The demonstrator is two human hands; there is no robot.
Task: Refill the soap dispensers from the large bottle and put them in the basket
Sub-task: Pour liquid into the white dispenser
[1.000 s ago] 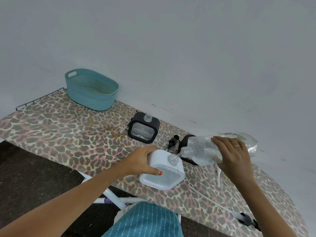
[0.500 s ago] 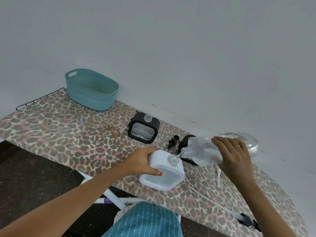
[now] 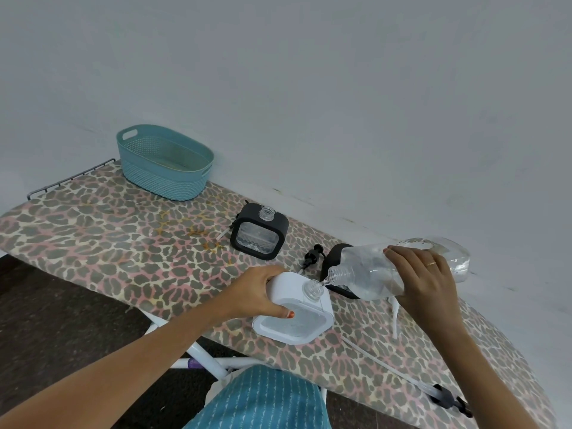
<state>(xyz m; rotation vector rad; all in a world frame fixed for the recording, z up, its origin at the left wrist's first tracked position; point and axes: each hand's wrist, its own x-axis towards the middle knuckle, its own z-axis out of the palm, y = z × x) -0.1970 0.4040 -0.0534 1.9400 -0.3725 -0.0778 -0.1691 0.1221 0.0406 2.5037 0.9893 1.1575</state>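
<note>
Unchanged — large bottle still pours into dispenser.

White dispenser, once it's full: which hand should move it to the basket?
Probably the left. The left hand grips the white dispenser and lies on the basket's side; the right hand holds the tilted large bottle.

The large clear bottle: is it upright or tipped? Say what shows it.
Tipped. The right hand holds the large clear bottle nearly level, its open mouth at the neck of the white dispenser.
</note>
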